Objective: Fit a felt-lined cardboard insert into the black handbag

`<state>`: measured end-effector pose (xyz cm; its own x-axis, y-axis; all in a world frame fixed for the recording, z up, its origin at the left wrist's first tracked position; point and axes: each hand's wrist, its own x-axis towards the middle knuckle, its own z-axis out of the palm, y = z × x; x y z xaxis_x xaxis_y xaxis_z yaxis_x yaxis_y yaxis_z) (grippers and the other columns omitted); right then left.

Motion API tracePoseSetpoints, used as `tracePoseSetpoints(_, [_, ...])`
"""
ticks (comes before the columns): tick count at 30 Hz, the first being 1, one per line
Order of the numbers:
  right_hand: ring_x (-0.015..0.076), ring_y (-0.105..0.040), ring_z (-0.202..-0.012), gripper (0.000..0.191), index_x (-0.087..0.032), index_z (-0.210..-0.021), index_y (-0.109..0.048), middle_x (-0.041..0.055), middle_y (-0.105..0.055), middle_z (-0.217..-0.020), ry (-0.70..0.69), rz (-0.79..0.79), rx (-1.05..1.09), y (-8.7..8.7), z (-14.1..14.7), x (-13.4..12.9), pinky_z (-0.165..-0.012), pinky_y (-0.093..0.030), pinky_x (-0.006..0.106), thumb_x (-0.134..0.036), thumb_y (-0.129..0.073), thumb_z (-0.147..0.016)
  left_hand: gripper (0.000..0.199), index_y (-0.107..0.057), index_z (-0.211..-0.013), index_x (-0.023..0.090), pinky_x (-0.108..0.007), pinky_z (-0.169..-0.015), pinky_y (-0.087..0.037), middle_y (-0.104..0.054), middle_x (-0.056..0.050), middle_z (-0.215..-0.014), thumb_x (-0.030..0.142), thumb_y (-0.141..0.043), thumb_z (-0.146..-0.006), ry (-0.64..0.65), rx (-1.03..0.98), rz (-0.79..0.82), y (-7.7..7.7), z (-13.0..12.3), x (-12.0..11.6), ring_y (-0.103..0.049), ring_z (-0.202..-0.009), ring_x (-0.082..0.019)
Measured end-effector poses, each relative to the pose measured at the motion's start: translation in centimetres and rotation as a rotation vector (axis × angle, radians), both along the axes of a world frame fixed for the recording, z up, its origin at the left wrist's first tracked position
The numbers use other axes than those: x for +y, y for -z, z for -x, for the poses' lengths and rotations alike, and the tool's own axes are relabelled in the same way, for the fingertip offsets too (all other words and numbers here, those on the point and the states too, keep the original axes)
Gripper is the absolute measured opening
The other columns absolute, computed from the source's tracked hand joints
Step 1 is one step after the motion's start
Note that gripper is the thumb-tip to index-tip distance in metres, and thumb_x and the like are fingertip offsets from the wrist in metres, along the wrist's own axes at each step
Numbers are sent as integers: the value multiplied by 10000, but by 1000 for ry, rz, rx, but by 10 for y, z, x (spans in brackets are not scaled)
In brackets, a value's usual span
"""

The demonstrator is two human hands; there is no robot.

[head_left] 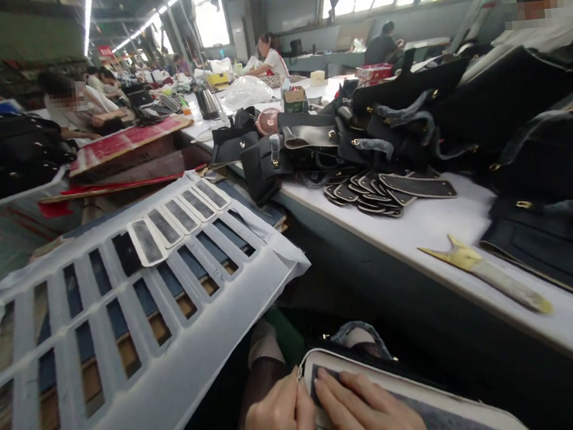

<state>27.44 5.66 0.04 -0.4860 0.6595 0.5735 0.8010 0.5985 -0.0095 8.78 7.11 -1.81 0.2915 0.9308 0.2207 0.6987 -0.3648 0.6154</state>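
Note:
A black bag with a pale edge (495, 417) lies tilted across the person's lap, and a dark grey panel (441, 409) is set inside that edge. My left hand (281, 416) pinches the bag's edge at its near left corner, thumb and fingers closed. Flat on the grey panel, beside that corner, rest the outstretched fingers of my right hand (368, 408). Behind the corner shows a plastic-wrapped handle (359, 329) with metal fittings. The lower part of the bag is out of view.
A white slotted sheet (253, 291) on the left bears several pale-edged dark strips (183, 214). On the white table (400, 252) are stacked dark pieces (384, 189), black bags (383, 123), a small pink fan (269, 121) and a yellow-tipped tool (487, 274). Other people sit farther back.

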Motion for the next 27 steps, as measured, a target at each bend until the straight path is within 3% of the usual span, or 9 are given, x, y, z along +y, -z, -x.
tracePoseSetpoints(6, [152,-719,-798,398,-198,-1012,-724,-12,-764,-993,77,-45,88,0,7,0,-697,-569,205,-129,-332,-1006,301,-685,-1100,162,-187,-694,-556,-758,-85,-912,232,-418,-980,-13,-41,11,13,0,-5,-737,-795,-175])
tracePoseSetpoints(10, [153,-710,-792,403,-188,-997,-717,-6,-765,-980,90,-46,129,1,7,-1,-695,-560,212,-127,-318,-1009,311,-703,-1111,197,-176,-749,-550,-756,-68,-934,265,-429,-980,-18,-162,70,11,0,-5,-730,-819,-163])
tracePoseSetpoints(16, [151,-716,-782,388,-169,-1026,-692,-23,-764,-989,89,-2,175,-8,5,1,-692,-563,221,-152,-304,-1027,355,-699,-1193,228,-259,-938,-516,-719,-92,-1161,382,-476,-964,46,-354,387,-12,3,2,-680,-1050,-218])
tracePoseSetpoints(20, [142,-709,-739,409,-157,-1016,-672,-14,-768,-934,106,50,287,-15,9,4,-652,-559,204,-181,-264,-1043,400,-738,-1126,235,-301,-983,-482,-706,-101,-1180,456,-447,-963,32,-470,612,-24,8,10,-649,-1074,-238])
tracePoseSetpoints(23, [134,-694,-698,368,-157,-1023,-655,-15,-761,-861,101,88,357,-18,11,6,-627,-551,183,-164,-287,-1029,394,-776,-1020,219,-340,-990,-461,-693,-121,-1178,479,-491,-942,45,-540,745,-21,14,15,-623,-1085,-263])
tracePoseSetpoints(27, [131,-679,-661,317,-165,-1031,-637,-23,-747,-807,84,117,401,-18,11,8,-594,-547,168,-127,-325,-993,340,-777,-993,203,-362,-1003,-427,-689,-120,-1141,486,-656,-847,-47,-801,908,1,14,12,-596,-1108,-276])
